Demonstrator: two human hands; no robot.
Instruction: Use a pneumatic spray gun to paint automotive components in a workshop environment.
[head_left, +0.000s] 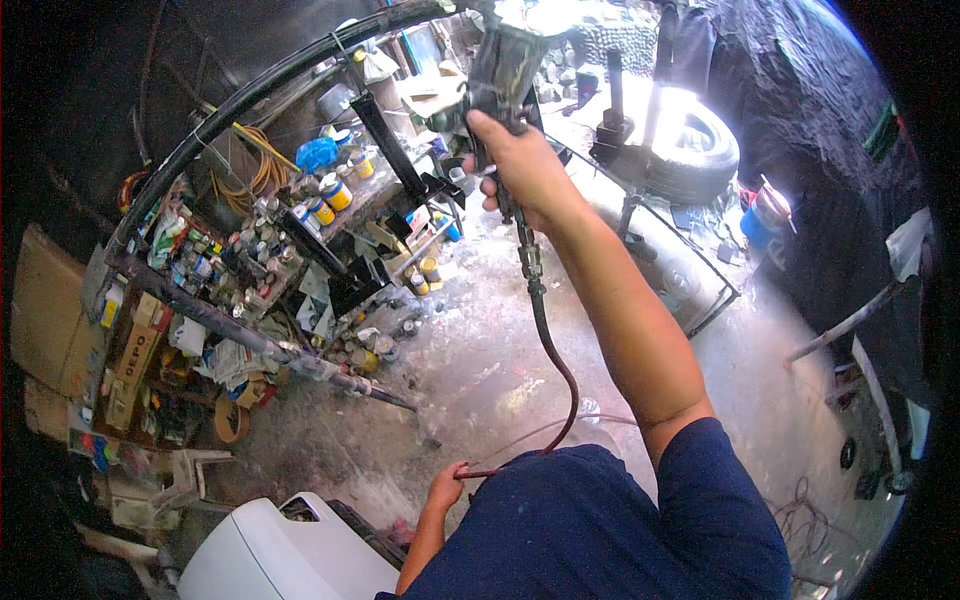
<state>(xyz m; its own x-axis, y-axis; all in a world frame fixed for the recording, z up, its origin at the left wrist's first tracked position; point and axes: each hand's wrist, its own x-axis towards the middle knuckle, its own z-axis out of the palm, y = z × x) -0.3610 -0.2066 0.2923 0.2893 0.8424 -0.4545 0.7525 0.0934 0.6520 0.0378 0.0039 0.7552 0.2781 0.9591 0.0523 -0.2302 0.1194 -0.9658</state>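
Note:
My right hand (525, 169) grips a spray gun (504, 71) with a cup on top, held up and away from my body near the top of the view. From the gun's lower fitting a dark air hose (551, 345) runs down towards my waist. Low in the view, my left hand (448, 484) is closed around a reddish-brown stretch of hose (476, 474) beside my body. Black metal parts (388, 146) on a curved tube frame (232, 97) hang left of the gun. The gun's trigger is partly hidden by my fingers.
Paint cans (336, 192) crowd a bench at the left. A white vehicle panel (262, 551) stands at the lower left. A tire (690, 161) lies on a metal-framed table (664, 236) at the right. A slanting pipe (300, 356) crosses the left side; loose hose (806, 517) lies on the floor.

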